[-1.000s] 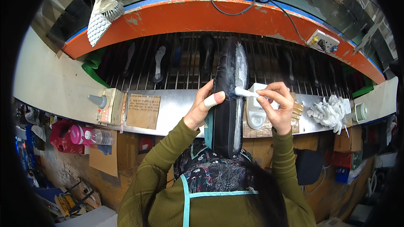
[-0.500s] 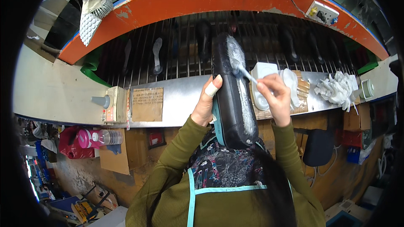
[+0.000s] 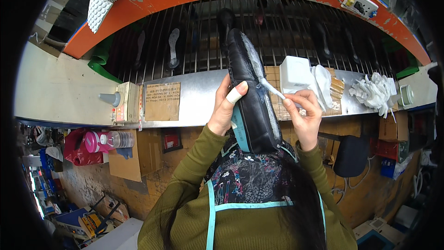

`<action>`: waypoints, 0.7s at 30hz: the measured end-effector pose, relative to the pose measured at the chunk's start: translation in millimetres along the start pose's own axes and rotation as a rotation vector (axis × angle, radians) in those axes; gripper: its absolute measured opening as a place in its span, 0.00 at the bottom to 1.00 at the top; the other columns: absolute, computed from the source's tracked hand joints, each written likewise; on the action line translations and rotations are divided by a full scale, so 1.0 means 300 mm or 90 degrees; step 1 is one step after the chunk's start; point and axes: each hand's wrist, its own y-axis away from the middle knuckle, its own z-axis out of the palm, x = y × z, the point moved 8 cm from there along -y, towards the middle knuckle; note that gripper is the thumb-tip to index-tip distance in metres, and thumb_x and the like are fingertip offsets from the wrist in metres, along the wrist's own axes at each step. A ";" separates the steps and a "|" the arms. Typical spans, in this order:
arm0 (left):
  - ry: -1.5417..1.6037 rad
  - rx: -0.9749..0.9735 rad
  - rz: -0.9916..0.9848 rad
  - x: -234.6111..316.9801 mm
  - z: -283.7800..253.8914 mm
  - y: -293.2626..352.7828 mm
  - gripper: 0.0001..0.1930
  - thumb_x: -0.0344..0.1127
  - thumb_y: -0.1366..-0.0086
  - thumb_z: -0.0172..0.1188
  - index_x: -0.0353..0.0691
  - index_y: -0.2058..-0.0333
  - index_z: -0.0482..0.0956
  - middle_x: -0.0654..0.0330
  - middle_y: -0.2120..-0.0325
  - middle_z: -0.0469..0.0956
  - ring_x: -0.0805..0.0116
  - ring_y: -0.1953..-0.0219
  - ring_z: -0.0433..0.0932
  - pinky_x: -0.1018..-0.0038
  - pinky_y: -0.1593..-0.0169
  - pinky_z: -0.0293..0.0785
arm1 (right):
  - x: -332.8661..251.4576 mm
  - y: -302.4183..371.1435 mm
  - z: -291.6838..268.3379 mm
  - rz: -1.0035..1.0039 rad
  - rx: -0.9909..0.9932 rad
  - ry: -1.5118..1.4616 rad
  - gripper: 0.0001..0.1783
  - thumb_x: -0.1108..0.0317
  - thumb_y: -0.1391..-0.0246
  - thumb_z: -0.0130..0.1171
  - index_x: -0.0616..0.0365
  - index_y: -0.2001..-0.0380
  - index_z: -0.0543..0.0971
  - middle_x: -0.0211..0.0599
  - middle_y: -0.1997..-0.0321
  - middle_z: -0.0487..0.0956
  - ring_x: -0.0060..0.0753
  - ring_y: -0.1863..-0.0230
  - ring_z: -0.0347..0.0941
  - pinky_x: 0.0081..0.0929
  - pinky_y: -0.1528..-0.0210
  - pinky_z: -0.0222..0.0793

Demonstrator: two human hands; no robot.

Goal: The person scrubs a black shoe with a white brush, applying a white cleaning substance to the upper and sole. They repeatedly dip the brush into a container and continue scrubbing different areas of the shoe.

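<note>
My left hand (image 3: pixel 225 107), with white tape round the thumb, grips a black shoe upper (image 3: pixel 253 120) from its left side. The upper is stretched over a teal last (image 3: pixel 239 132), and its underside, smeared whitish, is turned to the right. In my right hand (image 3: pixel 304 115), fingers and thumb pinch a thin pale-handled brush (image 3: pixel 274 90). The brush's tip touches the upper near the edge of the smeared underside, about midway along. To the right of the brush stands a white plastic container (image 3: pixel 294 74), beside flat white sole-shaped pieces (image 3: pixel 322 88).
Beyond the metal ledge (image 3: pixel 194 97) runs a rack of metal rods (image 3: pixel 199 53) carrying dark soles (image 3: pixel 174 48), under an orange beam (image 3: pixel 222 2). Cardboard (image 3: pixel 162 103) and a box with a grey cone (image 3: pixel 126 103) lie left; bunched white cloths (image 3: pixel 371 96) lie right.
My left hand has rolled the upper, so more of its black side shows and the smeared underside faces right. The brush has shifted slightly nearer to me and stays in my right hand.
</note>
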 end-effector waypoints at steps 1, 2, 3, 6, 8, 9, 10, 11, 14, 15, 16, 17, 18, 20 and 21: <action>-0.003 -0.006 0.003 0.007 0.003 0.001 0.32 0.50 0.39 0.61 0.36 0.43 0.65 0.55 0.55 0.74 0.70 0.57 0.78 0.74 0.54 0.79 | -0.013 -0.009 -0.002 -0.018 0.012 0.013 0.08 0.72 0.50 0.67 0.59 0.65 0.85 0.30 0.68 0.73 0.19 0.73 0.67 0.19 0.69 0.62; -0.005 -0.006 -0.004 0.010 0.004 0.003 0.32 0.49 0.40 0.62 0.35 0.43 0.65 0.55 0.55 0.74 0.70 0.57 0.77 0.74 0.53 0.77 | -0.028 -0.018 -0.004 -0.038 0.015 0.058 0.08 0.72 0.51 0.68 0.58 0.65 0.85 0.29 0.68 0.73 0.20 0.74 0.66 0.20 0.68 0.61; -0.008 -0.008 -0.010 0.014 0.004 0.004 0.33 0.48 0.41 0.63 0.35 0.43 0.65 0.56 0.55 0.74 0.70 0.56 0.76 0.75 0.52 0.75 | -0.043 -0.027 -0.007 -0.059 0.017 0.104 0.08 0.71 0.52 0.68 0.56 0.65 0.85 0.28 0.68 0.74 0.20 0.75 0.66 0.21 0.67 0.60; -0.022 -0.018 -0.017 0.031 0.005 0.002 0.33 0.47 0.42 0.64 0.34 0.43 0.66 0.56 0.55 0.74 0.71 0.55 0.75 0.75 0.50 0.73 | -0.081 -0.048 -0.013 -0.124 0.049 0.186 0.09 0.68 0.53 0.70 0.53 0.65 0.86 0.26 0.69 0.74 0.20 0.77 0.64 0.23 0.64 0.57; -0.028 -0.027 -0.021 0.040 0.005 -0.002 0.33 0.46 0.42 0.65 0.34 0.43 0.66 0.56 0.55 0.74 0.71 0.55 0.75 0.75 0.50 0.72 | -0.092 -0.061 -0.013 -0.151 0.060 0.188 0.09 0.68 0.54 0.70 0.53 0.66 0.86 0.26 0.69 0.74 0.20 0.77 0.63 0.23 0.63 0.56; -0.028 -0.031 -0.025 0.042 0.004 -0.003 0.33 0.46 0.42 0.64 0.34 0.43 0.66 0.57 0.55 0.74 0.71 0.55 0.75 0.75 0.50 0.72 | -0.090 -0.069 -0.011 -0.156 0.058 0.172 0.09 0.68 0.54 0.70 0.53 0.66 0.86 0.26 0.69 0.74 0.20 0.77 0.64 0.23 0.64 0.57; -0.028 -0.035 -0.028 0.043 0.005 -0.006 0.33 0.46 0.42 0.64 0.34 0.43 0.66 0.57 0.55 0.74 0.71 0.54 0.75 0.75 0.49 0.72 | -0.088 -0.076 -0.011 -0.161 0.055 0.155 0.09 0.69 0.54 0.70 0.53 0.66 0.86 0.27 0.69 0.74 0.20 0.77 0.64 0.23 0.65 0.58; -0.035 -0.036 -0.016 0.050 0.005 -0.010 0.32 0.47 0.42 0.64 0.35 0.43 0.66 0.57 0.55 0.74 0.71 0.55 0.76 0.75 0.51 0.74 | -0.079 -0.082 -0.004 -0.152 0.036 0.127 0.09 0.70 0.54 0.70 0.54 0.66 0.86 0.27 0.69 0.74 0.20 0.76 0.65 0.22 0.66 0.59; -0.041 -0.035 0.002 0.059 0.002 -0.023 0.32 0.47 0.41 0.63 0.35 0.43 0.66 0.57 0.55 0.75 0.72 0.56 0.77 0.76 0.52 0.75 | -0.051 -0.089 0.008 -0.129 -0.020 0.061 0.08 0.72 0.54 0.69 0.56 0.67 0.86 0.28 0.70 0.74 0.19 0.75 0.66 0.20 0.71 0.62; -0.035 -0.034 -0.004 0.058 -0.001 -0.025 0.32 0.47 0.42 0.64 0.35 0.44 0.66 0.57 0.55 0.74 0.72 0.55 0.76 0.76 0.51 0.74 | -0.044 -0.089 0.009 -0.127 -0.036 0.051 0.08 0.72 0.54 0.69 0.56 0.67 0.86 0.28 0.71 0.74 0.19 0.75 0.66 0.19 0.72 0.62; -0.025 -0.035 -0.008 0.059 -0.002 -0.028 0.32 0.46 0.43 0.64 0.35 0.44 0.66 0.58 0.56 0.74 0.72 0.55 0.75 0.76 0.50 0.72 | -0.036 -0.087 0.010 -0.125 -0.051 0.041 0.08 0.73 0.54 0.69 0.57 0.67 0.86 0.28 0.71 0.74 0.19 0.75 0.66 0.18 0.74 0.63; -0.033 -0.029 -0.008 0.061 -0.007 -0.031 0.32 0.46 0.43 0.64 0.35 0.44 0.67 0.58 0.56 0.74 0.72 0.55 0.75 0.76 0.50 0.72 | -0.030 -0.085 0.008 -0.127 -0.058 0.043 0.08 0.73 0.54 0.69 0.57 0.67 0.86 0.29 0.71 0.74 0.19 0.75 0.66 0.18 0.74 0.63; -0.038 -0.025 -0.006 0.063 -0.010 -0.034 0.32 0.46 0.43 0.64 0.35 0.44 0.67 0.58 0.56 0.74 0.72 0.55 0.75 0.76 0.50 0.72 | -0.025 -0.081 0.006 -0.129 -0.065 0.045 0.08 0.73 0.53 0.69 0.57 0.67 0.85 0.29 0.71 0.75 0.18 0.75 0.66 0.18 0.75 0.63; -0.041 -0.018 -0.004 0.066 -0.014 -0.040 0.32 0.46 0.43 0.65 0.35 0.45 0.67 0.58 0.56 0.74 0.72 0.55 0.75 0.76 0.51 0.72 | -0.009 -0.069 0.006 -0.118 -0.072 0.033 0.07 0.74 0.53 0.68 0.58 0.67 0.85 0.29 0.71 0.75 0.18 0.76 0.66 0.18 0.75 0.63; -0.041 -0.016 -0.003 0.068 -0.014 -0.043 0.32 0.46 0.43 0.65 0.35 0.45 0.67 0.58 0.56 0.74 0.72 0.56 0.75 0.76 0.51 0.72 | 0.000 -0.062 0.006 -0.106 -0.074 0.019 0.07 0.74 0.53 0.68 0.58 0.67 0.85 0.29 0.71 0.75 0.18 0.76 0.66 0.18 0.75 0.63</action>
